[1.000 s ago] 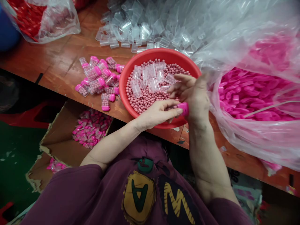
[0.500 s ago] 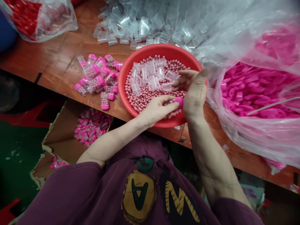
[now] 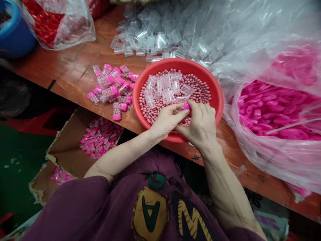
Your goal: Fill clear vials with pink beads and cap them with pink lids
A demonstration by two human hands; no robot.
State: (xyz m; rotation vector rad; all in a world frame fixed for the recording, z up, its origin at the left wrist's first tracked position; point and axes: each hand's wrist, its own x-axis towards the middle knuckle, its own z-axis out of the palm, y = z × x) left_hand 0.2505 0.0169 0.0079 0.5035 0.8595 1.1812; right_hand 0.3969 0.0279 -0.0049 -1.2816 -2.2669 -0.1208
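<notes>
A red plastic basin (image 3: 218, 100) sits at the table's near edge, filled with small pink beads (image 3: 203, 92) and several clear little boxes (image 3: 167, 93). Over its near side my left hand (image 3: 167, 118) and my right hand (image 3: 200, 125) meet, fingers pinched together around one small box with a pink cap (image 3: 186, 106). Most of that box is hidden by the fingers. Just left of the basin lies a heap of filled, pink-capped boxes (image 3: 111, 88).
A clear bag of pink caps (image 3: 273, 107) lies to the right. Empty clear boxes (image 3: 160, 36) are piled behind the basin. A bag of red pieces (image 3: 50, 20) and a blue tub (image 3: 15, 33) stand far left. Below the table, a cardboard carton (image 3: 72, 157) holds filled boxes.
My right hand has turned palm down and come over the pink-capped box, closing on it together with my left hand. Both hands have sunk lower over the basin.
</notes>
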